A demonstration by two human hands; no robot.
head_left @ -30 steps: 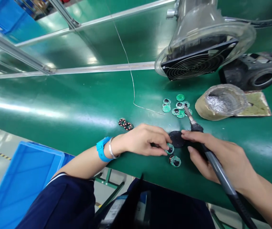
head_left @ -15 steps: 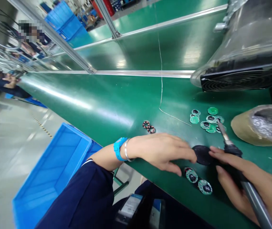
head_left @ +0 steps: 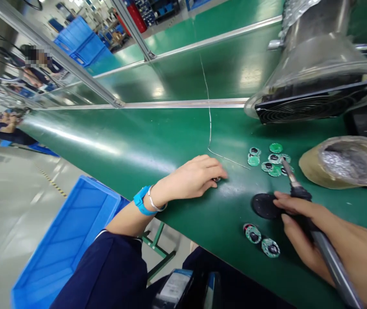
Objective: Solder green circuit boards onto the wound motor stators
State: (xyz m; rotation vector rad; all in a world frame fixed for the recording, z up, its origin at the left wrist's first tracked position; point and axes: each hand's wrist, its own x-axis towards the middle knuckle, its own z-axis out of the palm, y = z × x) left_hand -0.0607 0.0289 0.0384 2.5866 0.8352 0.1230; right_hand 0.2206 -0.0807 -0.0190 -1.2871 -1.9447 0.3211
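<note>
My left hand (head_left: 198,177), with a blue watch band on its wrist, is closed over a small ring coil (head_left: 216,179) at the bench surface. Only a bit of that coil shows between thumb and fingers. In my right hand (head_left: 325,231) lies a soldering iron (head_left: 331,257), its tip pointing up toward a cluster of small round circuit boards (head_left: 274,159). The right fingertips are at the edge of a black disc (head_left: 265,206). Nearer to me are two round boards with black parts (head_left: 270,248). A thin solder wire (head_left: 230,159) hangs down and ends near the cluster.
On the right stand a fume extractor hood (head_left: 312,86) with a black grille and a tan roll-shaped container (head_left: 312,167) lined with foil. A blue crate (head_left: 64,244) is off the green bench (head_left: 132,146) at left. Other people sit far left.
My left hand has moved left from beside the black disc to the ring coils and closed there. My right hand keeps holding the soldering iron. The view has shifted slightly.
</note>
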